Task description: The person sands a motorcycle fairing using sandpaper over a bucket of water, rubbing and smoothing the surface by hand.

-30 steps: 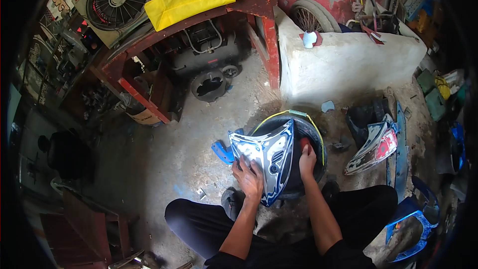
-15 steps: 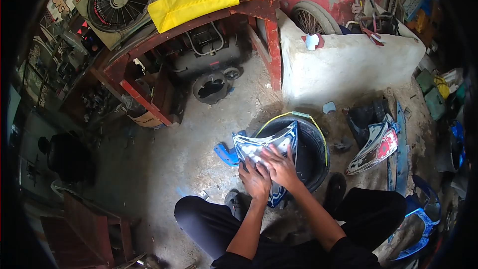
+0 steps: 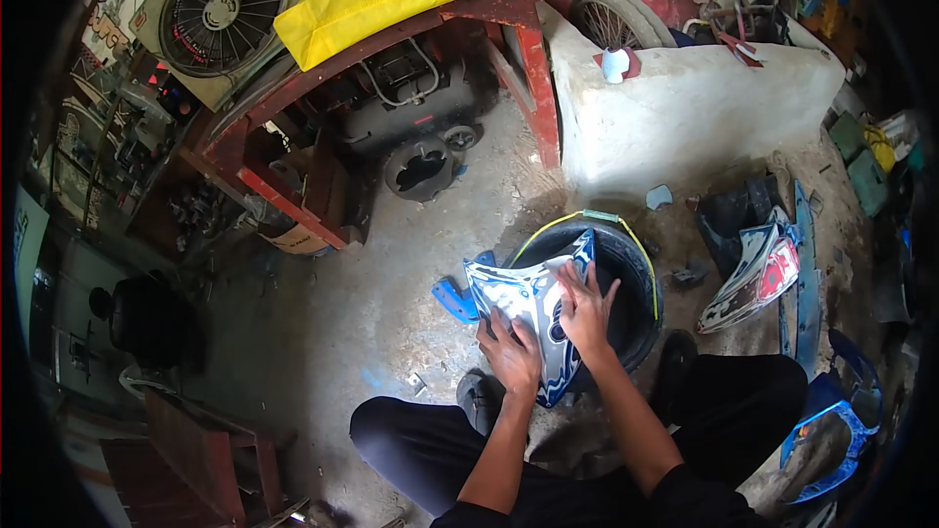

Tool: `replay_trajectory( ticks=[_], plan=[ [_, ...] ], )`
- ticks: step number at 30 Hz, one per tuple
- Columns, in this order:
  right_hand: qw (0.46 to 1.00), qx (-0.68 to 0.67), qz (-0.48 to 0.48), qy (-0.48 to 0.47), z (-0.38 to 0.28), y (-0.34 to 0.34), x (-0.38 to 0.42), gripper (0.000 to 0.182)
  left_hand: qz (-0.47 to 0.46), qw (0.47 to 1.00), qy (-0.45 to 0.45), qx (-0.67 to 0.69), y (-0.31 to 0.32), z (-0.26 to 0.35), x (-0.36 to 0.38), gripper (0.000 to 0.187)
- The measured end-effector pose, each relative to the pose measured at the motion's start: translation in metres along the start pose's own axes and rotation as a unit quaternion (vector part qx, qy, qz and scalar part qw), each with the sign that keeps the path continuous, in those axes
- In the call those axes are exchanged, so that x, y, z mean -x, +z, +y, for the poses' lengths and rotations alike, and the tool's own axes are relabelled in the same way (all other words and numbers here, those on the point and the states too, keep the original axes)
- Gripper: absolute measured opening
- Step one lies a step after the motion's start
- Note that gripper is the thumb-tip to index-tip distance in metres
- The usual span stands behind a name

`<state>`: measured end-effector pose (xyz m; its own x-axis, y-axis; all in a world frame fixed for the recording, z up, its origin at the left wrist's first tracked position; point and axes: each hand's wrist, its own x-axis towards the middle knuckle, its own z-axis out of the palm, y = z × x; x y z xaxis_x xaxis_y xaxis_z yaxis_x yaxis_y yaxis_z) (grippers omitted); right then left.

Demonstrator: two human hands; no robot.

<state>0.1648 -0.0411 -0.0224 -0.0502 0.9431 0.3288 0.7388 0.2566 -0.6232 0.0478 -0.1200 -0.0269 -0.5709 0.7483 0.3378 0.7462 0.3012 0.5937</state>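
Observation:
A blue, white and grey curved panel rests across the rim of a black bucket with a yellow handle. My left hand lies on the panel's lower left part, its fingers spread. On the panel's right side is my right hand, fingertips against the surface and thumb held apart; whether anything thin lies beneath them is hidden. A dark round hole shows between the two hands. Beside the panel's left edge, a blue curved piece is on the floor.
Right of the bucket lie a red and white panel, a long blue strip and a blue frame. Ahead are a red table with a yellow bag, a fan and a low white wall.
My right hand has moved right, away from my left hand, uncovering the panel's round hole. The whole view has shifted slightly.

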Motion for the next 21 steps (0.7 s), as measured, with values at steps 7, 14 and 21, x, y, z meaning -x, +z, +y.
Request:
replay_trajectory(
  ticks=[7, 14, 21],
  plan=[
    [0.989, -0.041, -0.080, -0.119, 0.006, -0.009, 0.017, 0.041, -0.004, 1.000, -0.002, -0.016, 0.003, 0.003, -0.002, 0.052],
    [0.999, 0.022, -0.008, 0.032, 0.033, -0.012, -0.002, 0.048, -0.004, 1.000, -0.006, -0.006, 0.004, 0.004, 0.003, 0.049],
    [0.999, 0.014, -0.048, -0.017, 0.027, -0.010, -0.010, 0.059, -0.014, 1.000, -0.004, -0.009, 0.006, 0.001, 0.003, 0.053]
  ],
)
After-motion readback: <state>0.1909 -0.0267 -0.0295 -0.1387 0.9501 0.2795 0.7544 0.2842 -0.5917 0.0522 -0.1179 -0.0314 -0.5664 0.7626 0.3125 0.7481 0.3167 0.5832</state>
